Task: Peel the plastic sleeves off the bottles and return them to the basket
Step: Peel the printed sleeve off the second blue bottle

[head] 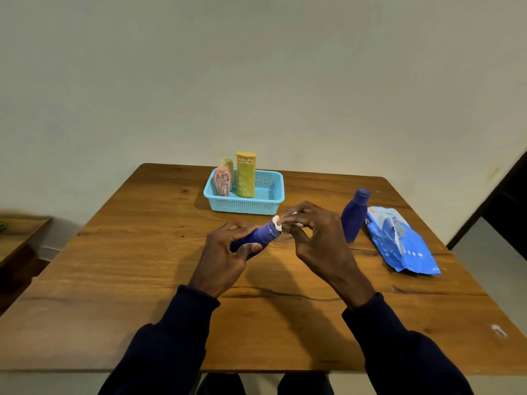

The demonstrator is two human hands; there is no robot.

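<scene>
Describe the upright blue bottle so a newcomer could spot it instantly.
Start at the wooden table and look to its right side, beside the crumpled blue wrapper. The upright bottle stands there alone, outside the basket; the held bottle lies tilted in the left hand.

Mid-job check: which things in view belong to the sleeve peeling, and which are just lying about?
Job: left hand and right hand on the held blue bottle; standing blue bottle; basket with yellow bottle and pink bottle.
Lying about: crumpled blue plastic by the standing bottle; side table at left.
</scene>
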